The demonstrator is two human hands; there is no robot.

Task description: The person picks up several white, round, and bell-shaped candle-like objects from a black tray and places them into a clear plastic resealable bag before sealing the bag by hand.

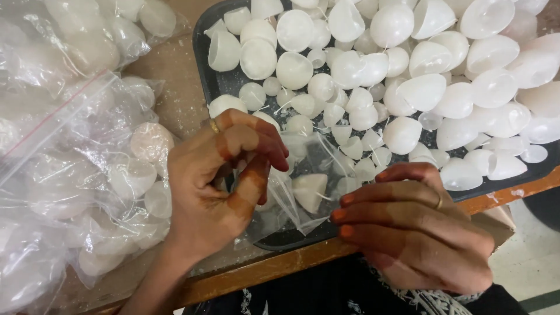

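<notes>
Small clear plastic bag (303,186) with white shell pieces inside, pinched between both hands. Left hand (219,181) fingers clamp its mouth, likely holding it open; right hand (417,227) grips its edge. Beyond: black tray (204,58) of white half-shells (420,93); left: filled bags (70,146).

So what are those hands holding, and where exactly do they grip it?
Both hands hold a small clear plastic bag by its open top edge: left hand pinches one side, right hand the other. White dome-shaped plastic shells sit inside.
</notes>
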